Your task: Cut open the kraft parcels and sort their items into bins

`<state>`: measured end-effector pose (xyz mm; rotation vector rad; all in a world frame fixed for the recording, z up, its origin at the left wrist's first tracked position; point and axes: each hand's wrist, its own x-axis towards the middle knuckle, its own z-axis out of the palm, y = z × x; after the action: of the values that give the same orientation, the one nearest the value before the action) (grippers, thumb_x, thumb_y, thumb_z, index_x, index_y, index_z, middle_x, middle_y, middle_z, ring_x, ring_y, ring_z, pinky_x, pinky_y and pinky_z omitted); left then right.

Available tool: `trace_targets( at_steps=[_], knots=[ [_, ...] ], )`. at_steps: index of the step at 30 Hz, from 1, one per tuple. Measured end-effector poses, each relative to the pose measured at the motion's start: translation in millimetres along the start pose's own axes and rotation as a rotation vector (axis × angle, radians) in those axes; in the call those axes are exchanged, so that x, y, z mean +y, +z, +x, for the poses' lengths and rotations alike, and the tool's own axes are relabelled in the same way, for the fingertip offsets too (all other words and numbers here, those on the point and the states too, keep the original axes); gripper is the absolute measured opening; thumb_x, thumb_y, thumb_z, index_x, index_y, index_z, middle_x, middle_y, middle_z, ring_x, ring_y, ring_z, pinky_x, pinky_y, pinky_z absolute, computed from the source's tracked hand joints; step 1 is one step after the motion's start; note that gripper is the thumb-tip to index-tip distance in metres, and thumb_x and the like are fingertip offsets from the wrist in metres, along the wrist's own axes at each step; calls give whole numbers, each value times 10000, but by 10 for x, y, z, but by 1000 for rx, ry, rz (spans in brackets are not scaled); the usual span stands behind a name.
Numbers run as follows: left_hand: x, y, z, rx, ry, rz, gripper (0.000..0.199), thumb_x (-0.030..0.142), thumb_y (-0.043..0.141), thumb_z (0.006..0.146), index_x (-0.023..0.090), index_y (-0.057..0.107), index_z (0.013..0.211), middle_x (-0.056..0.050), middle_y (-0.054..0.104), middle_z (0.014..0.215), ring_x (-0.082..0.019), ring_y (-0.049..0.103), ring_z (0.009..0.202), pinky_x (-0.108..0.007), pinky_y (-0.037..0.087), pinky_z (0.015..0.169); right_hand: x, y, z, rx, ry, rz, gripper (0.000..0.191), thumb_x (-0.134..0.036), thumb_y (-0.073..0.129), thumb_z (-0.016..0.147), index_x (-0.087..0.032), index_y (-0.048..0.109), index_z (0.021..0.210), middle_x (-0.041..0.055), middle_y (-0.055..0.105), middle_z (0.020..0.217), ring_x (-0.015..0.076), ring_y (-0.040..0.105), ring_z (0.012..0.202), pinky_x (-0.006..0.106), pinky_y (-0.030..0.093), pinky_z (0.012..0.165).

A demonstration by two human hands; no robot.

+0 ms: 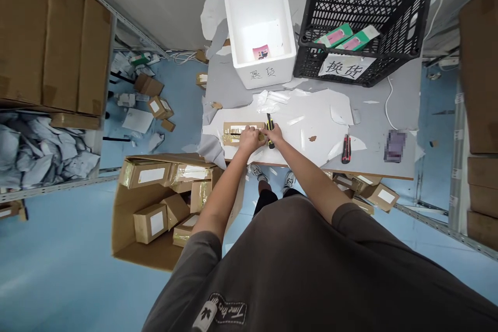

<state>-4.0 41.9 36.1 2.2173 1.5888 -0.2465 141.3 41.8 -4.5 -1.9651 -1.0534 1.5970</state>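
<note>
On the near part of the table lies a small taped cardboard box with a white label. My left hand rests on the box's right part, its fingers curled against the cardboard. A black and yellow box cutter is in my right hand, held close to the right end of the box. The fingers of both hands nearly meet there, and they hide that end of the box. Whether the blade touches the tape I cannot make out.
A white foam box and a black plastic crate holding green boxes stand at the back. A red box cutter lies to the right, near a blurred purple item. A large carton of parcels is at lower left.
</note>
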Motion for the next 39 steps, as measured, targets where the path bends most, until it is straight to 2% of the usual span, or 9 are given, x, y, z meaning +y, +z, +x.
trace_targets(
  at_steps=[4,8,16,19,21,24,30,33,39],
  knots=[
    [-16,59,34,-51,-5,-8,501,572,737,950,192,751,1277,-183,761,1233,-421,622,1270,-535,513,1074,24,19,34,-55,35,-33,365,-403,741,969,-256,535,1232,-24,670,928,156,643,753,209,551,617],
    [-55,140,-2,-50,75,-64,331,421,645,1013,197,732,1240,-164,755,1255,-382,636,1231,-516,476,1074,35,18,93,-54,61,-31,344,-358,733,961,-259,535,1224,-37,665,907,154,646,763,209,549,625],
    [-138,209,-41,-12,144,-176,144,319,605,1034,219,698,1081,-139,746,1164,-353,643,1164,-496,455,1027,61,17,133,27,42,241,329,-226,791,920,-272,477,1006,-57,605,855,132,594,635,231,524,529],
    [-204,168,-95,25,149,-141,242,396,726,991,215,702,1150,-172,732,1271,-388,621,1274,-536,443,1102,73,16,156,26,42,266,368,-220,821,900,-272,468,988,-55,605,863,122,574,619,226,507,508],
    [-274,145,-146,54,169,-99,422,415,862,892,220,693,1225,-200,665,1470,-431,538,1444,-583,404,1195,79,22,186,23,35,260,375,-236,835,891,-270,477,995,-50,613,881,119,574,630,224,510,516],
    [-388,148,-185,29,207,-68,611,281,956,783,222,657,1313,-207,470,1720,-441,374,1634,-606,353,1295,92,19,217,26,16,223,376,-265,845,879,-265,498,1023,-39,633,908,128,593,674,226,527,546],
    [-488,228,-83,-31,200,-120,637,125,949,744,186,665,1310,-256,486,1707,-431,398,1642,-594,402,1300,268,-224,1,-60,-150,115,189,-430,612,1090,-273,511,1056,-73,614,723,131,567,546,228,483,548],
    [-493,250,-56,-18,201,-134,635,134,956,751,205,677,1317,-236,496,1706,-424,401,1640,-594,414,1289,383,-402,-162,-210,-195,-14,302,-480,465,1163,-268,505,953,-80,566,587,138,543,463,238,457,540],
    [-509,271,-63,-34,196,-157,672,166,965,755,211,665,1355,-231,472,1725,-421,370,1658,-618,394,1302,369,-591,-174,-377,-194,-290,364,-461,500,1169,-253,502,871,-65,580,556,143,552,447,255,458,578]
  ],
)
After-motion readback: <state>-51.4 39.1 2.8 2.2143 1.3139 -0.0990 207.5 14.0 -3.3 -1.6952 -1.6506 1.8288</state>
